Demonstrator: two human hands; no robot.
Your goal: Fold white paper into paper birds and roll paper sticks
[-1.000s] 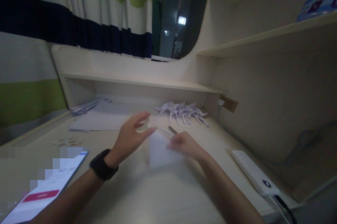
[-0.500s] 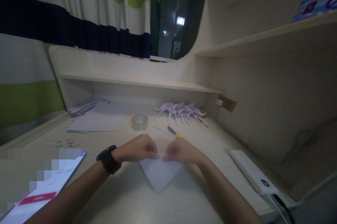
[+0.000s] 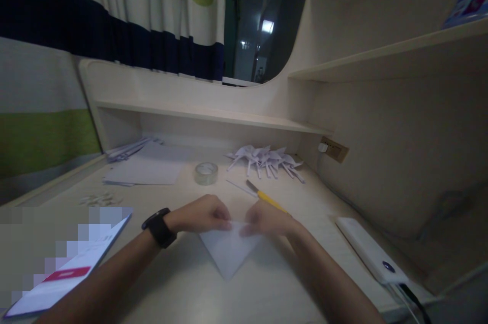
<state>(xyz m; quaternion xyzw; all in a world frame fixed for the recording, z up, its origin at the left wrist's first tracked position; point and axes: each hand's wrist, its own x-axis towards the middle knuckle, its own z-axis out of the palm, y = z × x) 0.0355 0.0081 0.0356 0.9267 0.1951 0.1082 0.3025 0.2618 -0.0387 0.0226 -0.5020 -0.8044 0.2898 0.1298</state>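
Both hands meet at the near middle of the desk (image 3: 183, 283), pinching the top edge of a white paper sheet (image 3: 230, 253) folded into a triangle with its tip pointing toward the person. The left hand (image 3: 202, 215), with a black watch (image 3: 159, 227) on its wrist, is curled with fingertips closed on the paper's left corner; the right hand (image 3: 267, 220) is likewise closed on the right corner.

Just beyond the hands lie a yellow-handled craft knife (image 3: 265, 196) and a roll of clear tape (image 3: 206, 173). Farther back sits a cluster of folded paper pieces (image 3: 265, 159), and to the far left a stack of paper sheets (image 3: 147, 171). A phone (image 3: 72, 268) lies near left, a white power bank (image 3: 371, 258) near right, with its cable running off the edge.
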